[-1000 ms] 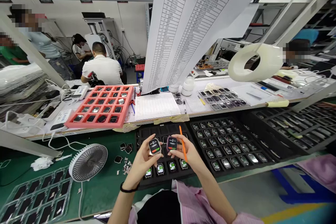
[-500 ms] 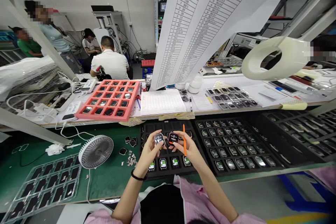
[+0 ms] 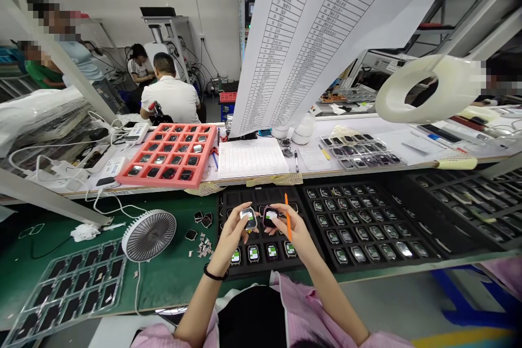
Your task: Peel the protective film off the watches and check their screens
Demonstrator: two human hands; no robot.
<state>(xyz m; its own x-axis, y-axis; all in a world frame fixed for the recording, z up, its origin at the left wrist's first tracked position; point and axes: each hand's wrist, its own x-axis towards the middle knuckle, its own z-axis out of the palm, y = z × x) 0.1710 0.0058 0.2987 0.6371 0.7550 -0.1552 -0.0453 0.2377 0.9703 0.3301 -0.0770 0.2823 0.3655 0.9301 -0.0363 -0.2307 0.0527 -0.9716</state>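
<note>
Left hand: raised over the black compartment tray (image 3: 244, 198), palm inward, holding a silver-cased smartwatch (image 3: 248, 218) with its lit screen upward; black wristband (image 3: 214, 274) around the wrist.

Right hand: level with the left and just beside it, holding a dark-cased smartwatch (image 3: 270, 217), screen lit and tilted upward; an orange stylus (image 3: 288, 223) held upright against the palm side, tip pointing away from the wrist.

Fingers: closed on both sides. Left fingers (image 3: 238, 223) gripping the silver case by its edges; right fingers (image 3: 281, 217) gripping the dark case, with the stylus also caught among them. The two watches close together, not touching as far as visible.

Tray below: front row of smartwatches (image 3: 253, 253) with green-lit screens, directly under the hands and apart from them.

Right of it: a second black tray (image 3: 359, 228) packed with rows of watches.

Table: white-topped (image 3: 318, 119), beyond the trays, carrying a red foam tray (image 3: 205, 156) of watch parts and a ruled paper sheet (image 3: 252, 157).

Left of the hands: green mat (image 3: 163, 283) with small metal pieces (image 3: 204, 247), a desk fan (image 3: 149, 235) and a clear plastic tray (image 3: 71, 283).

Overhead: a long printed list (image 3: 310, 38) hanging down, and a pale tape roll (image 3: 424, 89).

Sleeves: pink (image 3: 305, 310) on both forearms.
</note>
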